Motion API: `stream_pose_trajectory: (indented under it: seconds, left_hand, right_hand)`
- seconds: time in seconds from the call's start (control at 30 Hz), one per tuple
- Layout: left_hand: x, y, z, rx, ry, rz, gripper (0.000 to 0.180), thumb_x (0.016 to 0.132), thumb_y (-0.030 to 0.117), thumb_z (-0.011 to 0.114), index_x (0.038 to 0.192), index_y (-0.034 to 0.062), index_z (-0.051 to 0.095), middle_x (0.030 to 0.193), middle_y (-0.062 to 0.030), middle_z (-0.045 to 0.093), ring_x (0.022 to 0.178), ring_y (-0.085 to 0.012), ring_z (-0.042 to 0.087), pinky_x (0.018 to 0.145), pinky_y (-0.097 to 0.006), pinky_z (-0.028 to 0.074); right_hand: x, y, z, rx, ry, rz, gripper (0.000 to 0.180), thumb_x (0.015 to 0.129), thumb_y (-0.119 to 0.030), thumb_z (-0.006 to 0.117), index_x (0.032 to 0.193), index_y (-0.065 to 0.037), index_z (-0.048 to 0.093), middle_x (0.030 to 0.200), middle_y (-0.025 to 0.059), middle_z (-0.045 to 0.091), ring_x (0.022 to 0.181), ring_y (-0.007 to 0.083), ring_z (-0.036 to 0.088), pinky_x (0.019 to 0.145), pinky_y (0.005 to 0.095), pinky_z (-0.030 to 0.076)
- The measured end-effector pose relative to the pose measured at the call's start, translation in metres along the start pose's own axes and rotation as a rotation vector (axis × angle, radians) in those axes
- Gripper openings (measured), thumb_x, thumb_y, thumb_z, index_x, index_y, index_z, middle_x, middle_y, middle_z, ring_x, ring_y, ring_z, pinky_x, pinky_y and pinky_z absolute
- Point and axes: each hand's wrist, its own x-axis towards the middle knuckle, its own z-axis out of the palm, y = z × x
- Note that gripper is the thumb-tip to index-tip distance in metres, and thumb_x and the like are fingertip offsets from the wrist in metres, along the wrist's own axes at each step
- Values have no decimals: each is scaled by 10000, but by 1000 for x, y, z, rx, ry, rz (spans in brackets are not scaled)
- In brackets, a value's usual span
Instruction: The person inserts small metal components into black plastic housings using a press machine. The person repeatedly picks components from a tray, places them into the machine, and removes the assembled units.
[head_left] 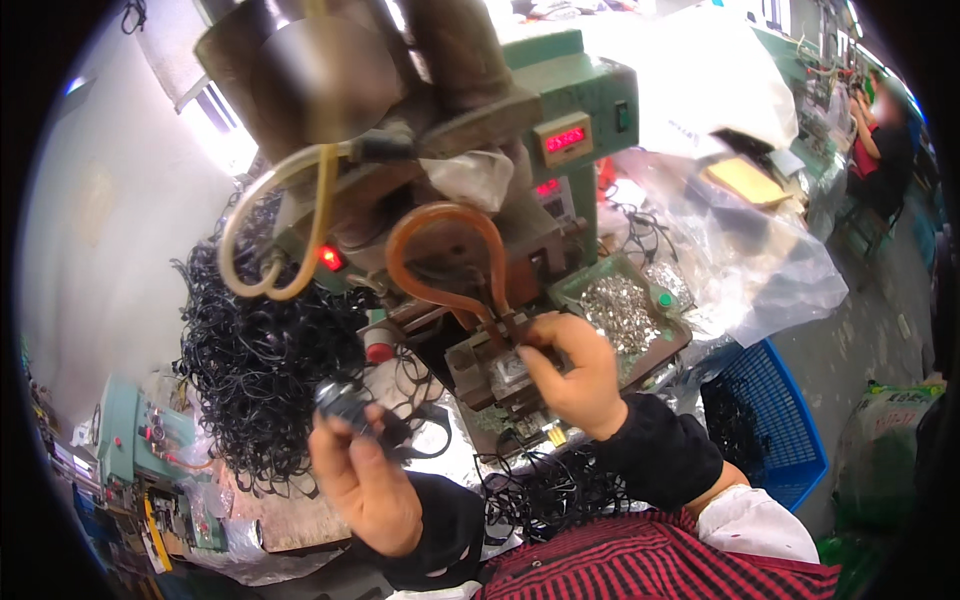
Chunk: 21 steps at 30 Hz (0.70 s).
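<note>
My left hand is closed around a dark grey cylindrical piece with a shiny end. It is blurred, so I cannot tell its kind. A black band loop hangs beside it. My right hand reaches to the metal fixture under the press, its thumb and forefinger pinched together. Whatever lies between those fingertips is too small or hidden. Just beyond the fingertips, an orange-brown looped tube comes down to the fixture.
The green press towers ahead, with a pale hose. Right of the fixture sits a tray of small shiny metal pieces. Black bands heap up at left, with more in front. A blue basket stands right; a person sits beyond.
</note>
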Motion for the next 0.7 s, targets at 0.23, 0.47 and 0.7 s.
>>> stream_pose_trajectory:
  seconds: [0.23,0.47,0.7]
  left_hand:
    - [42,-38,19,-26,42,155,82,971,46,580,1047,40,550,942,-46,560,826,-127,560,704,-247,520]
    - [38,-20,27,10,106,56,69,946,27,593,997,32,548,893,-26,576,776,-112,586,698,-250,520]
    - [-2,3,49,121,-72,-122,132,775,-58,745,872,-42,657,797,-94,696,724,-151,656,723,-257,515]
  right_hand:
    - [-8,-14,7,269,-71,337,423,854,-21,646,1248,20,498,957,122,717,964,188,663,896,300,480]
    - [-10,-33,-1,126,-159,266,524,839,3,620,1336,26,455,1117,179,662,1077,274,632,945,342,474]
    - [4,-4,-93,-817,-355,4,336,751,-99,726,1064,-1,652,1073,156,634,986,342,586,845,426,482]
